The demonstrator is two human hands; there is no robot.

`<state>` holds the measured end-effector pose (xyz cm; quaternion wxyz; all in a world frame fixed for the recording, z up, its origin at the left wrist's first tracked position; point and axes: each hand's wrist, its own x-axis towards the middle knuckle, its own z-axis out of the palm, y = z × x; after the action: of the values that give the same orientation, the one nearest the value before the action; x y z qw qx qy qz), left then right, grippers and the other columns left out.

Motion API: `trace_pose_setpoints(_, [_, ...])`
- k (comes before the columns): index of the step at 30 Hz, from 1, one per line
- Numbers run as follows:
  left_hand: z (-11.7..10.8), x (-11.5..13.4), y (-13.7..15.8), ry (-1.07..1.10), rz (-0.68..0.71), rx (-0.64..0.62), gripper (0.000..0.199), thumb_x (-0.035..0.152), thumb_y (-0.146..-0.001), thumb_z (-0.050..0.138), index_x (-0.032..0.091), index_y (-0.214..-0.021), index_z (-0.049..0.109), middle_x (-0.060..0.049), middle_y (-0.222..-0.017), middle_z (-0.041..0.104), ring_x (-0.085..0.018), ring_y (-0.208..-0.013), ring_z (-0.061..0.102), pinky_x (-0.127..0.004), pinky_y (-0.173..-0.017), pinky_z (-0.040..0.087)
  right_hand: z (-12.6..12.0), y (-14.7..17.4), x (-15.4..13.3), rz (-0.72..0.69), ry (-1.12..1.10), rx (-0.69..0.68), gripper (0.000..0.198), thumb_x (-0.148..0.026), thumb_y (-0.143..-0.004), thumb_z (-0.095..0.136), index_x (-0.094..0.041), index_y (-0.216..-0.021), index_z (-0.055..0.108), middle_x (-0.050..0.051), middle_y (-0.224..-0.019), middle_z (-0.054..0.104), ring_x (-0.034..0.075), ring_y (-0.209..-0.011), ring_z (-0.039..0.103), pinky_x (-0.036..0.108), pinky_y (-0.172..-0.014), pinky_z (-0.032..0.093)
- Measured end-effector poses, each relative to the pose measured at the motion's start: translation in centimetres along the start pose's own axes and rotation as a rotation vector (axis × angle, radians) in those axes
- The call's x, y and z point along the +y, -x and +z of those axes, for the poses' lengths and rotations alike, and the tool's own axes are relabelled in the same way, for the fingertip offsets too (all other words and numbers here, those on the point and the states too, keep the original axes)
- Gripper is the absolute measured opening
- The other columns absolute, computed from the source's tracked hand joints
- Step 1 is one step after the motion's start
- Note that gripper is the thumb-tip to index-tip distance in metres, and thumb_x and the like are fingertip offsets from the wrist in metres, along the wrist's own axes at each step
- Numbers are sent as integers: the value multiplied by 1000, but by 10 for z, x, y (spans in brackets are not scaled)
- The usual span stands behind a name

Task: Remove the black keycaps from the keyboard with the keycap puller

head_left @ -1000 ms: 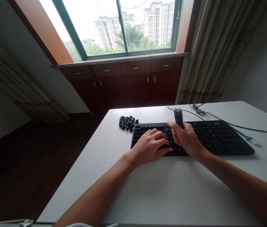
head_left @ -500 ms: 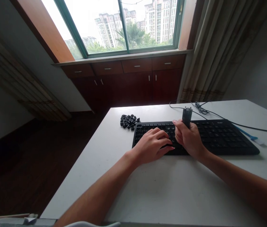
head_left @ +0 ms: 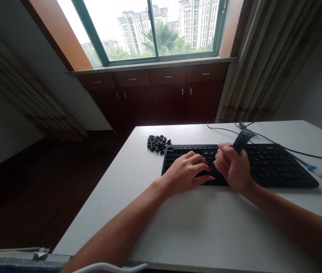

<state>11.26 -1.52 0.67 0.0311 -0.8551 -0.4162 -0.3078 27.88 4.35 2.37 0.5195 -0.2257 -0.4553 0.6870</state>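
Observation:
A long black keyboard [head_left: 280, 163] lies across the white table in front of me. My left hand [head_left: 188, 168] rests palm-down over its left-middle part, fingers bent but apart, thumb near the front edge. To its right, my right hand [head_left: 233, 165] is closed in a fist around a short black bar-like piece [head_left: 242, 141]. That piece sticks up out of the fist, tilted to the right and blurred; its lower part is hidden by the fingers. A small heap of black keycaps [head_left: 158, 144] sits by the keyboard's back left corner.
A thin black cable [head_left: 294, 150] runs behind the keyboard, bunched at the back. Under the keyboard's right end pokes a blue tool [head_left: 306, 163] with a pale tip. The white table [head_left: 195, 227] ends at a left edge above the dark floor. Cabinets [head_left: 155, 102] stand beyond.
My right hand has shifted slightly right and turned, so the black piece now leans right instead of standing upright. My left hand has hardly moved. The whole view has moved a little.

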Motion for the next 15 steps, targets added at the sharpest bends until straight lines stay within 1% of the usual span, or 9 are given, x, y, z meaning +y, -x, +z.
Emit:
trace_pose_setpoints(6, [0,-2,1,28,-15,0,30,46,-99,61,18,-103,72,-8,-103,72,-19,-93,65,-34,-86,58,1,0,-2,-15,-27,22,46,-25,-83,71,-22,-51,37,-9,-40,29,5,-32,21,23,-32,18])
trace_pose_setpoints(9, [0,-3,3,71,-30,16,28,44,-98,63,18,-105,72,-9,-105,72,-19,-95,66,-36,-89,59,2,0,-3,-11,-47,46,47,-24,-83,70,-22,-50,36,-9,-39,28,6,-31,20,23,-31,16])
trace_pose_setpoints(11, [1,-1,2,85,-36,12,31,44,-97,65,19,-114,69,-10,-113,72,-22,-105,67,-40,-96,58,3,0,-2,-12,-51,41,47,-23,-83,69,-22,-49,37,-9,-39,28,6,-31,20,24,-32,15])
trace_pose_setpoints(12, [3,1,1,83,-40,-3,38,45,-96,65,19,-123,65,-12,-122,70,-25,-114,65,-43,-101,56,2,0,-2,-16,-48,31,47,-23,-84,69,-22,-49,37,-9,-39,28,6,-31,20,24,-32,16])
trace_pose_setpoints(14, [8,8,-3,62,-63,-44,56,48,-96,64,16,-140,51,-17,-141,60,-30,-133,55,-49,-113,48,2,0,-1,-28,-30,1,47,-24,-86,69,-22,-49,39,-8,-39,29,6,-31,23,24,-32,17])
trace_pose_setpoints(15, [11,13,-6,49,-85,-60,64,49,-97,63,13,-145,44,-20,-147,54,-32,-140,49,-50,-118,43,1,0,-1,-36,-13,-12,48,-25,-87,68,-22,-49,39,-8,-39,30,6,-31,24,24,-33,18])
